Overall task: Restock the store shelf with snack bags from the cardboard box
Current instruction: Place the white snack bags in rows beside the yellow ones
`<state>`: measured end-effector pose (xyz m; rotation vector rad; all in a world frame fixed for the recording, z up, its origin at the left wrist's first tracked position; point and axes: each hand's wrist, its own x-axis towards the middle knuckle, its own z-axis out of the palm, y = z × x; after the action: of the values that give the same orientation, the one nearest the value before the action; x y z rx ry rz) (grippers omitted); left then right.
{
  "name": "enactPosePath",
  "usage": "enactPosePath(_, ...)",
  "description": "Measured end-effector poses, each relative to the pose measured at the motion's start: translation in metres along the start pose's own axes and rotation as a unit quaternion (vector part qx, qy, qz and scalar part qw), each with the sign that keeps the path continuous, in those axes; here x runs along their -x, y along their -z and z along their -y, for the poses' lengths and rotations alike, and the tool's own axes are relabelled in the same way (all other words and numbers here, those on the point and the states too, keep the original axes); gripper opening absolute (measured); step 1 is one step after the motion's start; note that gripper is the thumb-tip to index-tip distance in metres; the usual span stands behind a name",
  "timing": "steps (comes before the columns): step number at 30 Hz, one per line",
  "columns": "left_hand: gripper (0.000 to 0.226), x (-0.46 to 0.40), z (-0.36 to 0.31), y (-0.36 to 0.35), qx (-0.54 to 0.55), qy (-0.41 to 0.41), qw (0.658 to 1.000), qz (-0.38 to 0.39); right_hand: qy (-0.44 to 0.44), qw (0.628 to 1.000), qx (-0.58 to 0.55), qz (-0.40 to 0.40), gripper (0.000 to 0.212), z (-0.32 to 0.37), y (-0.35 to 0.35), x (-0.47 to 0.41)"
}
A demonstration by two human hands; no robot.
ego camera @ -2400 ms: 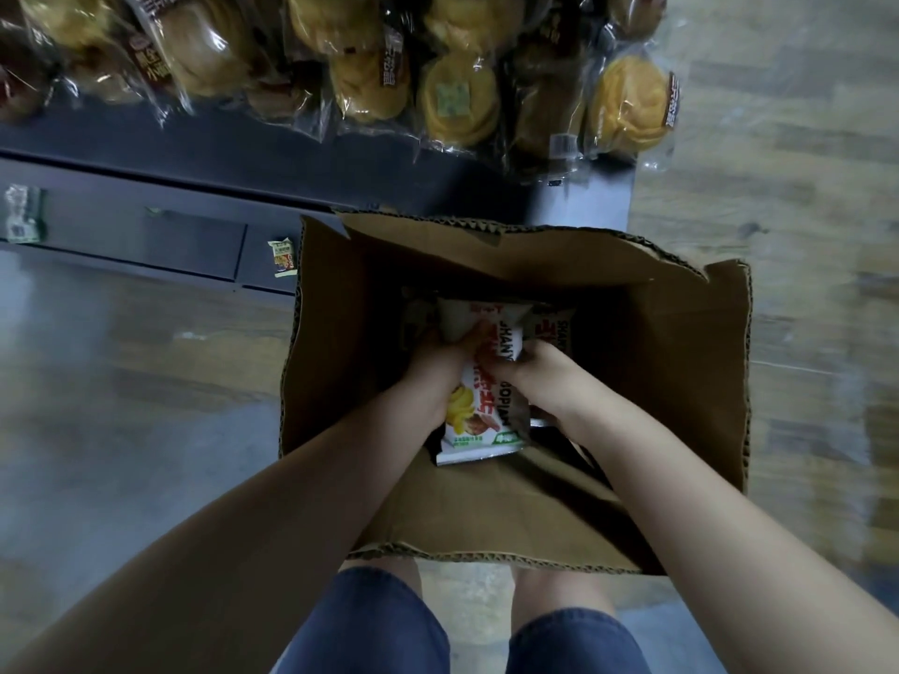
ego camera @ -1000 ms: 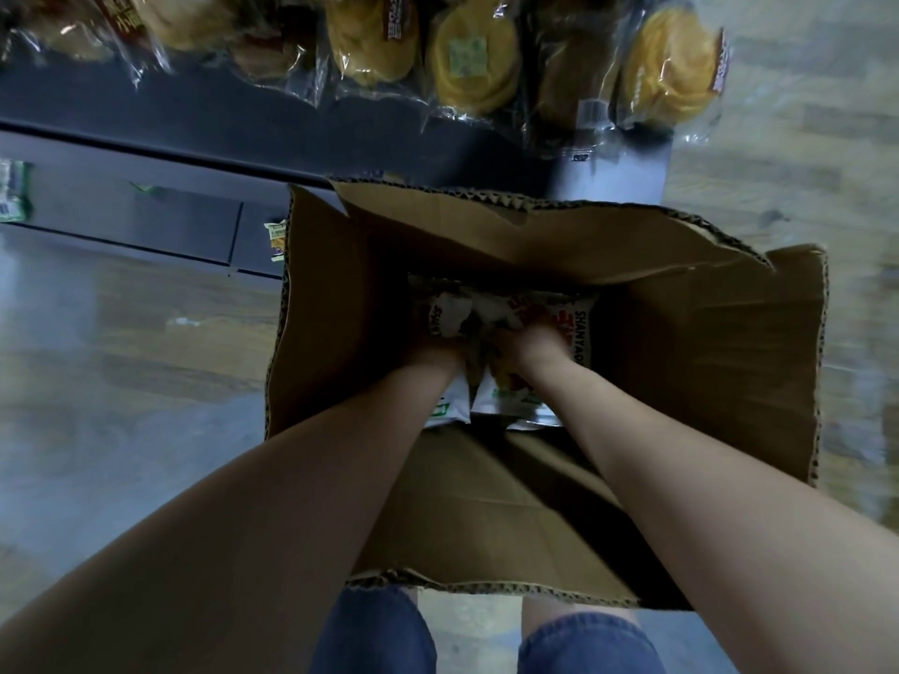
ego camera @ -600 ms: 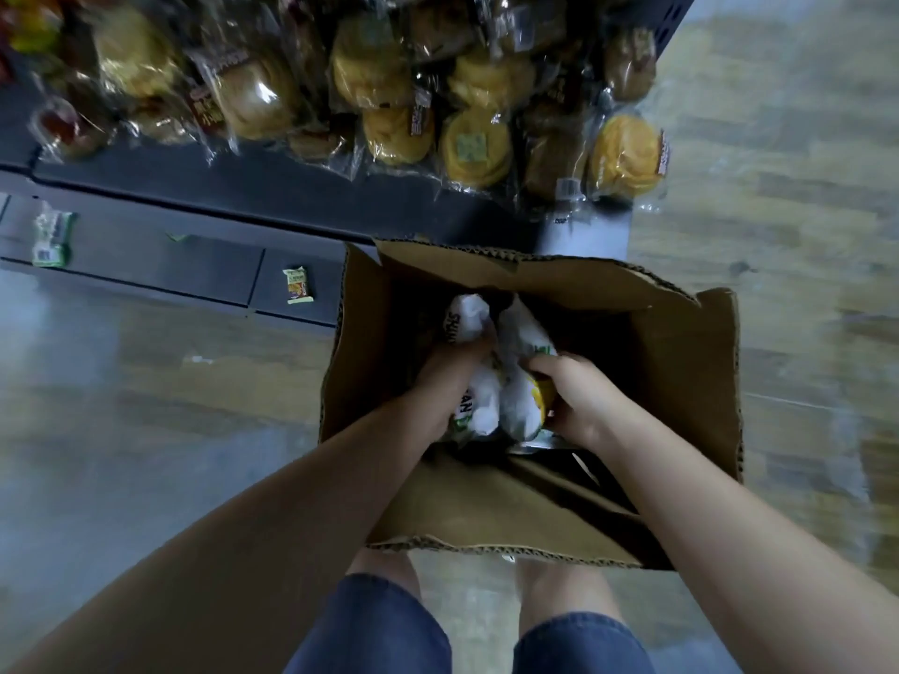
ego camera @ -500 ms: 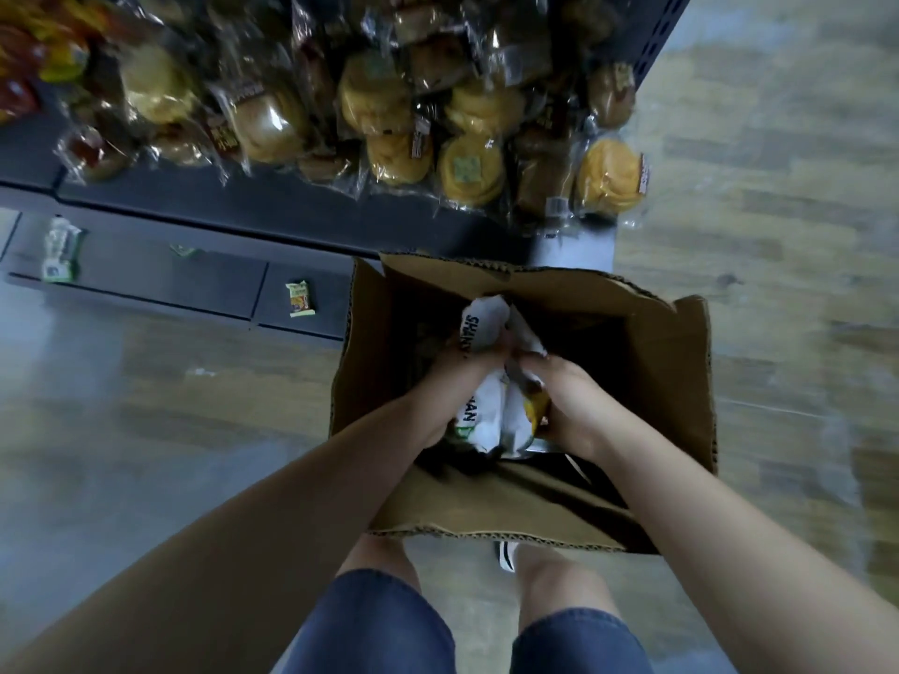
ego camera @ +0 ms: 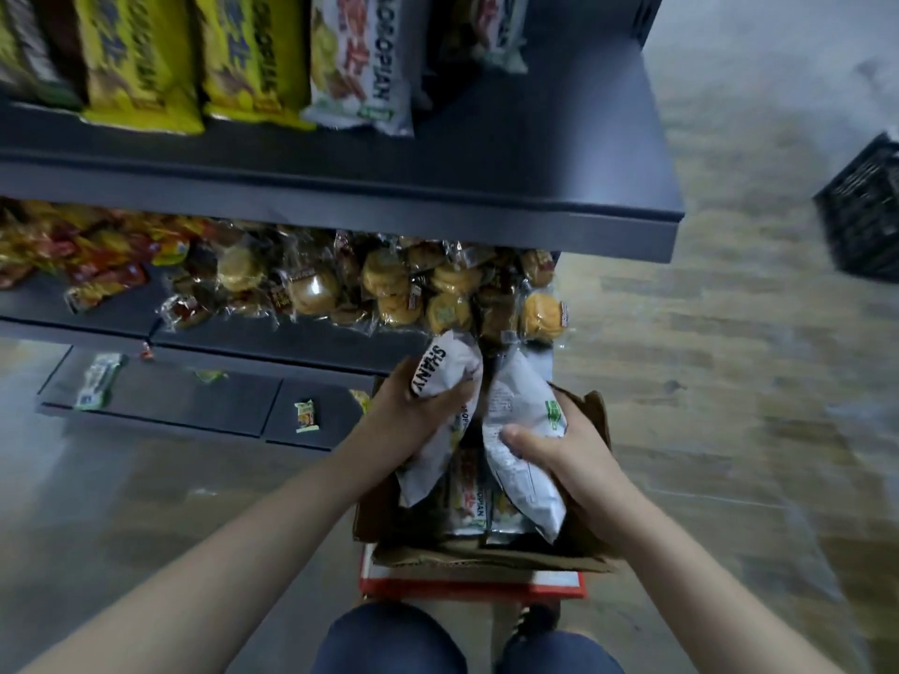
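You're in a shop — dark metal shelving (ego camera: pixel 438 206) across the upper frame, stocked with packaged snack bags (ego camera: pixel 355 60) and wrapped buns (ego camera: pixel 389 289).

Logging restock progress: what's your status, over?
Left hand grips one white snack bag, right hand another. Both above cardboard box, more bags inside. Upper shelf has bare space; nothing in the way.
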<state>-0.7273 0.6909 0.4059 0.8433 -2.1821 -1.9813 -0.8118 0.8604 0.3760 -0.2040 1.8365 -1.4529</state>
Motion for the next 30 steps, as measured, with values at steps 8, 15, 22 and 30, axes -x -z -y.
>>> enactPosePath(8,0.039,0.026,-0.075,0.019,-0.012,-0.112,0.993,-0.036,0.196,0.979,-0.039,-0.032,0.046,0.092,-0.006,0.032)
enactPosePath(15,0.034,0.052,-0.129,0.047,-0.058,-0.177,0.979,-0.078,0.239,0.966,-0.093,-0.019,0.045,0.167,0.004,0.055)
enactPosePath(22,0.063,0.014,-0.188,0.049,-0.071,-0.261,0.953,-0.134,0.337,0.928,-0.102,-0.121,0.024,0.233,0.013,0.032)
enactPosePath(30,0.069,-0.076,-0.215,0.016,-0.161,-0.305,0.922,-0.176,0.382,0.886,-0.120,-0.234,0.035,0.276,0.010,-0.054)
